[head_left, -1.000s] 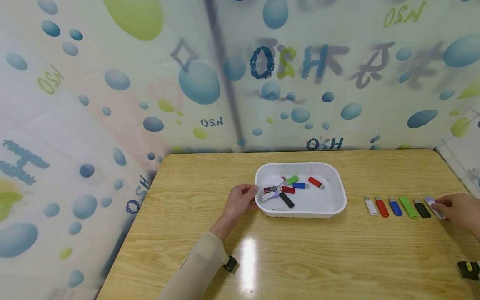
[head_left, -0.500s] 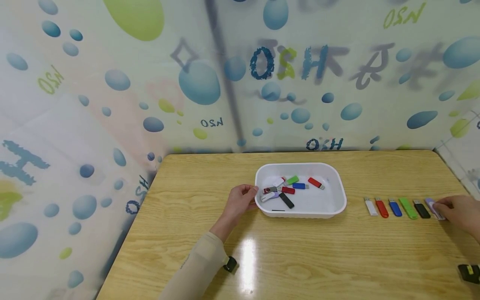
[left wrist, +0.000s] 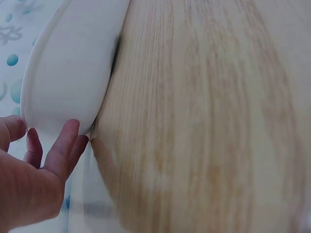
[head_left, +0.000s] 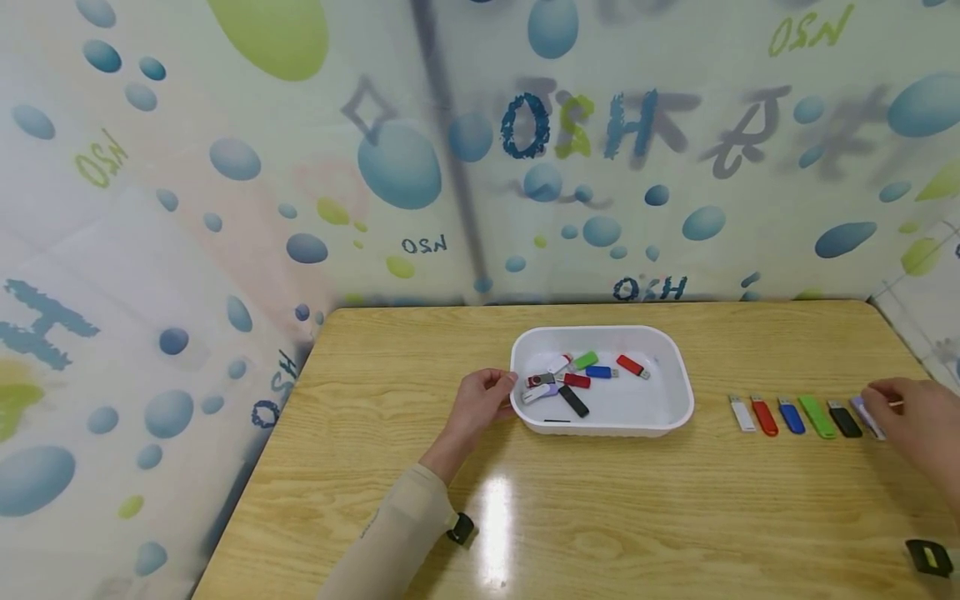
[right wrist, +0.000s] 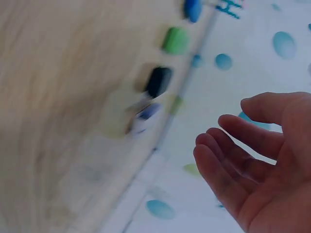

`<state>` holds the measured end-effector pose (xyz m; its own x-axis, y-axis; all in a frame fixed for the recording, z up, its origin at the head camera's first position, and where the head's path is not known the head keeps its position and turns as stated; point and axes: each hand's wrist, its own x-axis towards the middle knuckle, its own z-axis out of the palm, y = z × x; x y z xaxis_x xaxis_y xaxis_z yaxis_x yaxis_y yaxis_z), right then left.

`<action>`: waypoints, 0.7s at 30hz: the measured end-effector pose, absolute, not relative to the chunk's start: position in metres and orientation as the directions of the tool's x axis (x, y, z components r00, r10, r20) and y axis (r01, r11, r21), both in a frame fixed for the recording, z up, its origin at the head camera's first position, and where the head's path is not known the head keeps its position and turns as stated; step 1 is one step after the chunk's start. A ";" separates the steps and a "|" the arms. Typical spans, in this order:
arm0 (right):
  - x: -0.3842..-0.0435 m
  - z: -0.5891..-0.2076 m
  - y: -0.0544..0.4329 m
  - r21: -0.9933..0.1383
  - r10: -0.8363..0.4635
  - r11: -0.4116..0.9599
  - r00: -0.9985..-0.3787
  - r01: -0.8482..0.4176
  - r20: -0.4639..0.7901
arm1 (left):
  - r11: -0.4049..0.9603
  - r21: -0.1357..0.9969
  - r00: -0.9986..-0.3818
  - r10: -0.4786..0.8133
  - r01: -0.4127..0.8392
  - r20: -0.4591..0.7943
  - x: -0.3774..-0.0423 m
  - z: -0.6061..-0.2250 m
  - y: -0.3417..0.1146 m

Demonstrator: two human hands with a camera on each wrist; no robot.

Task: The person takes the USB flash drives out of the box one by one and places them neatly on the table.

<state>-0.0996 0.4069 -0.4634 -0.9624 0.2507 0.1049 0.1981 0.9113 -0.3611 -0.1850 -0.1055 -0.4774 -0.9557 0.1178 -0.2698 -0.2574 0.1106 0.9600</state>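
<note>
In the head view my left hand (head_left: 477,400) holds the left end of a white plastic tray (head_left: 652,421), thumb at the rim and other fingers along the outer wall. Several USB flash drives lie inside, among them a green flash drive (head_left: 586,360) and a black flash drive (head_left: 573,402). My right hand (head_left: 917,421) hovers beside a purple-and-white flash drive (head_left: 868,417), the rightmost of a row on the table. In the right wrist view the right hand (right wrist: 257,155) has loosely bent fingers with nothing between them, apart from the purple-and-white drive (right wrist: 146,118).
The row on the wooden table (head_left: 637,517) also has a white flash drive (head_left: 742,413), a red one, a blue one, a green one and a black flash drive (head_left: 844,418). A patterned curtain (head_left: 480,167) stands behind the table's back edge.
My right hand has let go of the purple-and-white flash drive and lifted off it, while the drive stays at the row's right end. The left hand and tray have not moved.
</note>
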 end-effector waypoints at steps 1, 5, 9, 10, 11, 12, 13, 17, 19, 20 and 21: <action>-0.098 -0.460 0.403 -0.363 0.250 0.911 -0.962 0.195 0.109 | 0.112 0.960 -0.956 0.118 -0.257 -0.269 -0.185 -0.477 -0.105; -0.093 -0.446 0.381 -0.349 0.259 0.916 -0.957 0.200 0.130 | 0.120 0.958 -0.955 0.114 -0.259 -0.273 -0.184 -0.475 -0.105; -0.094 -0.432 0.361 -0.333 0.255 0.922 -0.956 0.196 0.145 | 0.125 0.957 -0.955 0.113 -0.262 -0.276 -0.184 -0.475 -0.105; -0.094 -0.430 0.356 -0.327 0.249 0.926 -0.957 0.190 0.148 | 0.124 0.958 -0.955 0.115 -0.259 -0.273 -0.184 -0.476 -0.105; -0.094 -0.427 0.352 -0.328 0.240 0.927 -0.958 0.179 0.155 | 0.122 0.958 -0.955 0.116 -0.258 -0.272 -0.184 -0.476 -0.106; -0.094 -0.426 0.348 -0.326 0.229 0.930 -0.960 0.166 0.162 | 0.122 0.959 -0.956 0.116 -0.257 -0.271 -0.184 -0.476 -0.106; -0.095 -0.424 0.345 -0.325 0.217 0.933 -0.961 0.153 0.170 | 0.120 0.959 -0.955 0.116 -0.258 -0.272 -0.184 -0.476 -0.106; -0.095 -0.422 0.330 -0.336 0.157 0.940 -0.956 0.067 0.249 | 0.105 0.959 -0.954 0.120 -0.262 -0.274 -0.185 -0.477 -0.106; -0.097 -0.421 0.321 -0.346 0.125 0.938 -0.950 0.019 0.287 | 0.100 0.960 -0.954 0.122 -0.263 -0.274 -0.185 -0.477 -0.105; -0.098 -0.421 0.317 -0.356 0.111 0.935 -0.947 -0.004 0.302 | 0.099 0.960 -0.954 0.122 -0.263 -0.274 -0.185 -0.477 -0.105; -0.099 -0.420 0.312 -0.364 0.098 0.931 -0.946 -0.022 0.308 | 0.096 0.960 -0.954 0.123 -0.262 -0.273 -0.185 -0.477 -0.105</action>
